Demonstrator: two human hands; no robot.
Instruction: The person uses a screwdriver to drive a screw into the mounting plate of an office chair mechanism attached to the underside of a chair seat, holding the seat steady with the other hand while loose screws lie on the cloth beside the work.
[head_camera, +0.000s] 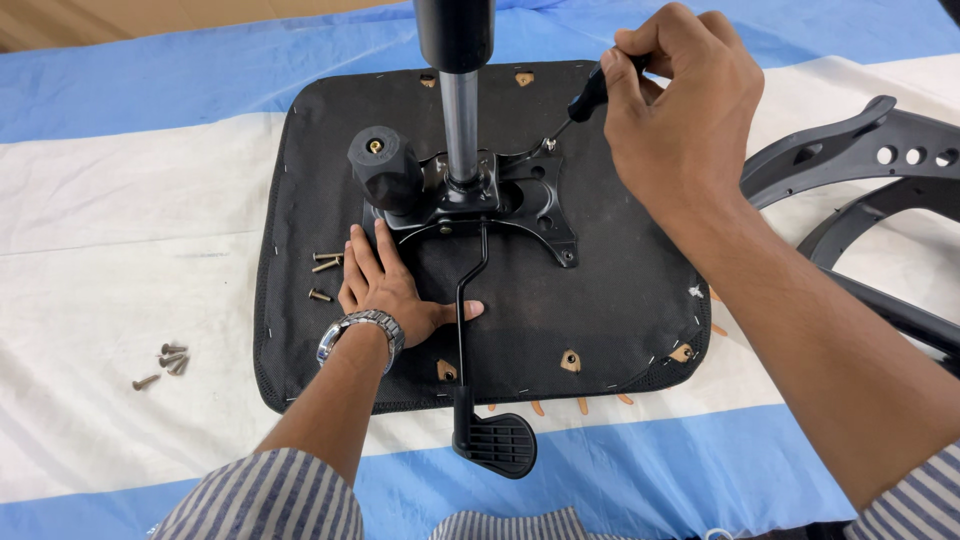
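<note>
An upside-down black chair seat (620, 290) lies on a blue and white cloth. A black metal mechanism plate (535, 195) with a round knob (385, 170), a chrome gas cylinder (460, 120) and a lever with a paddle handle (492, 440) sits on it. My left hand (390, 290), with a wristwatch, lies flat on the seat beside the plate. My right hand (675, 110) grips a black-handled screwdriver (590, 95), whose tip meets a screw at the plate's far right corner.
Three loose screws (325, 265) lie on the seat next to my left hand. Several more screws (170, 360) rest on the cloth (130, 230) at the left. Black plastic chair frame parts (870, 150) lie at the right.
</note>
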